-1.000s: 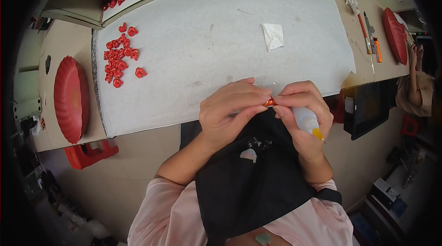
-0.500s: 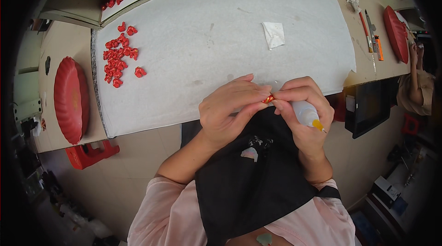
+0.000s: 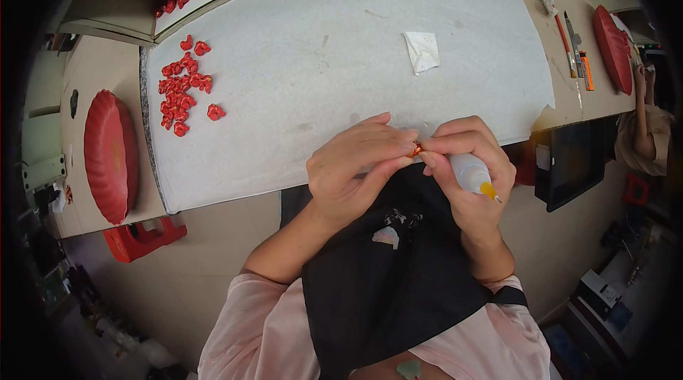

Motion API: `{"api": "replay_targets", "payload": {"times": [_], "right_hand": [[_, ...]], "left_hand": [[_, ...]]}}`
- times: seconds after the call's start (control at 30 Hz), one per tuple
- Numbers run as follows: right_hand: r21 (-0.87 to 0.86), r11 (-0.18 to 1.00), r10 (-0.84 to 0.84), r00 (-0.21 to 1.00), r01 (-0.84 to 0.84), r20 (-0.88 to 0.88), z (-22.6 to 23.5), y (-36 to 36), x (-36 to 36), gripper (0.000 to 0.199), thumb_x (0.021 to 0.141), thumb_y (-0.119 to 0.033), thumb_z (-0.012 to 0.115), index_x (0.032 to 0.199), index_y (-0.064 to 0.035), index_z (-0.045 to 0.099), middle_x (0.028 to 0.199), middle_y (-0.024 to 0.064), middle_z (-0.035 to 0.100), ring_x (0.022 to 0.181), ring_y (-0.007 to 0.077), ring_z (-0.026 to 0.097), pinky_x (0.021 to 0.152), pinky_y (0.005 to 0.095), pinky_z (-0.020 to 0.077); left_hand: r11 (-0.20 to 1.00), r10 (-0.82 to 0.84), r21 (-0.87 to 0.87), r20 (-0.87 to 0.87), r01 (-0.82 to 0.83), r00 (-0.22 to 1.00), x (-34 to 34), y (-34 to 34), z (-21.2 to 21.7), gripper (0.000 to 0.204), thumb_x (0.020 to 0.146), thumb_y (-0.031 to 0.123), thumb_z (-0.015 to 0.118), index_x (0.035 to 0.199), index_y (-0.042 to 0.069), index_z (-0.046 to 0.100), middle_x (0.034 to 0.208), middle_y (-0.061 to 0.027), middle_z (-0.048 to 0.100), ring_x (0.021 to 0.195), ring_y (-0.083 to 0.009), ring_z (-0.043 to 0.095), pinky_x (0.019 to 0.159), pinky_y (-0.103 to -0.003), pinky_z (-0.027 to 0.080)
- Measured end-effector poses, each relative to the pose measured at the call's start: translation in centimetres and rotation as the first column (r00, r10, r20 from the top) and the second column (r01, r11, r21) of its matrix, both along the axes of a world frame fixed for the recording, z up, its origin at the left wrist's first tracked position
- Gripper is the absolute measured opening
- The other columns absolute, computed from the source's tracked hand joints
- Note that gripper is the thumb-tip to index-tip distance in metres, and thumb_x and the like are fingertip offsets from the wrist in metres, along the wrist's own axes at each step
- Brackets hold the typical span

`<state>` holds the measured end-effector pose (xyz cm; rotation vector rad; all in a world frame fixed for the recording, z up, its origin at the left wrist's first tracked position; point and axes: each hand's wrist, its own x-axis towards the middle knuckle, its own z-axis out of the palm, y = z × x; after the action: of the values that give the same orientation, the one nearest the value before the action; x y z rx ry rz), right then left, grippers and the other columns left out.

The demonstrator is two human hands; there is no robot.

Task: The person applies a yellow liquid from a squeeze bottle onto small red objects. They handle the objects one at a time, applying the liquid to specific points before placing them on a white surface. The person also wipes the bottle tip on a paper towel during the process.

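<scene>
Item, nearest us: a small red piece point(image 3: 416, 150), pinched between the fingertips of our left hand point(image 3: 356, 167) and right hand point(image 3: 466, 167), held just off the near edge of the table point(image 3: 341, 53) and above our black apron point(image 3: 384, 273). We judge it very light, hard and glossy, so likely slippery; it is too small to grasp by anything but its sides, and a fingertip pinch from both sides suits it. Most of it is hidden by the fingers point(image 3: 398, 144), which close on it from left and right with only a sliver of red showing between them. The left hand is curled, thumb and forefinger closed on the piece. The right hand also meets the piece with its fingertips while its palm and lower fingers clench a small pale bottle point(image 3: 471, 170) with a yellow nozzle point(image 3: 486, 190) that points down and away from the piece. Item, toward the table's far left: a cluster of like red pieces point(image 3: 181, 92), loose, well apart from the hands. Item, mid-table toward the far edge: a folded white wipe point(image 3: 422, 51). Item, off the table's left edge: a red dish point(image 3: 110, 156) on a side surface. Item, far right: pens point(image 3: 575, 49) and a second red dish point(image 3: 613, 49).
</scene>
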<state>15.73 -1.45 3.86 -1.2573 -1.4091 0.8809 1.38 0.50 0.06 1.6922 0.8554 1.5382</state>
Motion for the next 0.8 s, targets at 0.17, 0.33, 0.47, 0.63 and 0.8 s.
{"api": "replay_targets", "payload": {"times": [0.17, 0.33, 0.47, 0.63, 0.8], "right_hand": [[-0.001, 1.0, -0.004, 1.0, 0.004, -0.004, -0.09, 0.0, -0.01, 0.016, 0.064, 0.007, 0.067, 0.077, -0.0018, 0.062, 0.076, 0.0084, 0.057, 0.067, 0.0149, 0.056, 0.058, 0.0231, 0.0441], [0.009, 1.0, -0.002, 1.0, 0.002, 0.012, -0.03, 0.01, -0.04, 0.016, 0.064, 0.007, 0.067, 0.077, -0.0019, 0.062, 0.076, 0.0086, 0.057, 0.067, 0.0152, 0.056, 0.058, 0.0234, 0.044], [0.006, 1.0, -0.004, 1.0, 0.004, 0.018, -0.03, -0.03, -0.01, 0.017, 0.064, 0.007, 0.067, 0.077, -0.002, 0.062, 0.076, 0.0087, 0.057, 0.067, 0.0153, 0.056, 0.058, 0.0232, 0.0439], [-0.004, 1.0, -0.008, 1.0, 0.008, 0.01, -0.07, -0.01, -0.16, 0.017, 0.064, 0.007, 0.067, 0.077, -0.0022, 0.062, 0.076, 0.0085, 0.057, 0.067, 0.015, 0.057, 0.058, 0.0231, 0.0439], [0.026, 0.998, 0.063, 0.997, -0.064, 0.054, -0.19, -0.06, 0.22, 0.013, 0.069, 0.01, 0.06, 0.08, 0.0039, 0.06, 0.082, 0.0106, 0.053, 0.06, 0.0109, 0.054, 0.053, 0.0202, 0.0457]], "left_hand": [[1.0, -0.002, -0.008, 0.004, 0.002, 1.0, 0.02, -0.05, -0.01, 0.011, 0.07, 0.002, 0.064, 0.08, 0.0, 0.062, 0.082, -0.0111, 0.065, 0.076, -0.0222, 0.063, 0.079, -0.04, 0.048], [1.0, -0.004, -0.011, 0.003, 0.004, 1.0, 0.01, -0.1, -0.01, 0.012, 0.069, 0.001, 0.064, 0.081, 0.0, 0.062, 0.082, -0.0112, 0.065, 0.077, -0.0222, 0.063, 0.08, -0.04, 0.047], [1.0, -0.008, -0.008, -0.003, 0.008, 1.0, -0.05, -0.07, 0.03, 0.012, 0.069, 0.001, 0.064, 0.081, 0.0, 0.062, 0.083, -0.0112, 0.065, 0.077, -0.0223, 0.063, 0.08, -0.04, 0.047], [1.0, -0.001, -0.012, 0.003, 0.001, 1.0, -0.08, -0.13, -0.14, 0.012, 0.07, 0.001, 0.064, 0.081, 0.001, 0.062, 0.083, -0.0111, 0.065, 0.077, -0.0223, 0.063, 0.08, -0.04, 0.047], [1.0, -0.012, -0.009, 0.008, 0.012, 1.0, -0.07, -0.1, -0.25, 0.012, 0.07, 0.001, 0.064, 0.081, 0.001, 0.062, 0.083, -0.0112, 0.065, 0.077, -0.0221, 0.063, 0.08, -0.04, 0.047]]}}
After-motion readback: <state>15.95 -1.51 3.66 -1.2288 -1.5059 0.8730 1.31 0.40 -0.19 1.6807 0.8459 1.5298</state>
